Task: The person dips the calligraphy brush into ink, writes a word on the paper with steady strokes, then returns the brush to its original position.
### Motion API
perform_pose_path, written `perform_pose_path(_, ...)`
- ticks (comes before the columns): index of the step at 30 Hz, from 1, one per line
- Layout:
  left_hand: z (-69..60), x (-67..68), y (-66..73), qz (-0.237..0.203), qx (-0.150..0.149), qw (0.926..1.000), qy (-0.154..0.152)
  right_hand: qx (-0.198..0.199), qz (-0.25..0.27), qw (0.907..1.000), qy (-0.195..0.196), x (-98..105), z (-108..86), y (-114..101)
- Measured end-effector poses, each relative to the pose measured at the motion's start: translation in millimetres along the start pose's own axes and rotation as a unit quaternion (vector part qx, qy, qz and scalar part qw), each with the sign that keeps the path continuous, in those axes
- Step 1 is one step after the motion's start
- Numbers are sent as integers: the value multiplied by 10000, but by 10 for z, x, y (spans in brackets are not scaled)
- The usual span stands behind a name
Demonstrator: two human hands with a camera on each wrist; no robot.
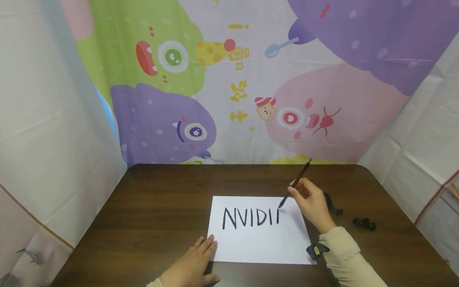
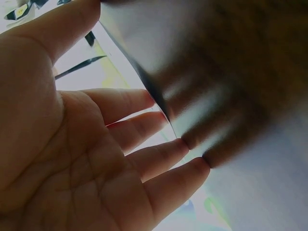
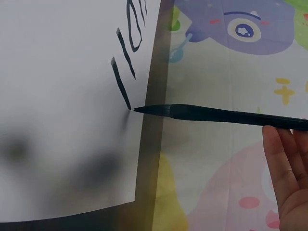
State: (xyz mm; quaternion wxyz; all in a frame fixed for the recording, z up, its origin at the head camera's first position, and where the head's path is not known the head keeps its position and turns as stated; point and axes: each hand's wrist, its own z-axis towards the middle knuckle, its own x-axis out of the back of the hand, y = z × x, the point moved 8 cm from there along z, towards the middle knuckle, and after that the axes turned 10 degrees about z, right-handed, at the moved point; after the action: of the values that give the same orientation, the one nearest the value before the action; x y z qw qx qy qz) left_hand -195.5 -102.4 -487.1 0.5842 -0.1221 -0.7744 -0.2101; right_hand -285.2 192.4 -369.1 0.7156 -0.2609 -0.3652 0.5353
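A white sheet of paper (image 1: 258,247) lies on the brown table and bears the black brushed letters NVIDI (image 1: 247,218), followed by one more slanted stroke. My right hand (image 1: 312,203) pinches a dark writing brush (image 1: 298,176) by its handle above the sheet's upper right part. In the right wrist view, the brush's pointed tip (image 3: 144,109) is at the end of the last stroke; whether it touches the paper I cannot tell. My left hand (image 1: 193,261) rests at the sheet's lower left edge, its fingers (image 2: 163,159) extended onto the paper.
Right of the sheet, two dark objects, one curved (image 1: 334,205) and one small and lumpy (image 1: 364,223), lie on the wooden table (image 1: 150,207). A black wrist device (image 1: 317,251) sits by my right cuff. Behind hangs a cartoon-printed cloth (image 1: 236,147).
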Motion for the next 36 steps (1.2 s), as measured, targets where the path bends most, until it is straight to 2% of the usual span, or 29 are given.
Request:
perform_pose_path(8,-3,24,4,71,-58,9999,117,89,-127,9999,-5,-5,-26,-1)
perform_pose_path(16,-6,38,16,106,-90,9998,138,-13,-254,9997,-64,0,-49,3)
perform_pose_path(26,1,39,12,90,-87,9999,90,-49,-362,9992,-150,55,-77,340)
perform_pose_path(36,-1,46,14,86,-37,9999,64,72,-358,9985,-411,83,-101,307)
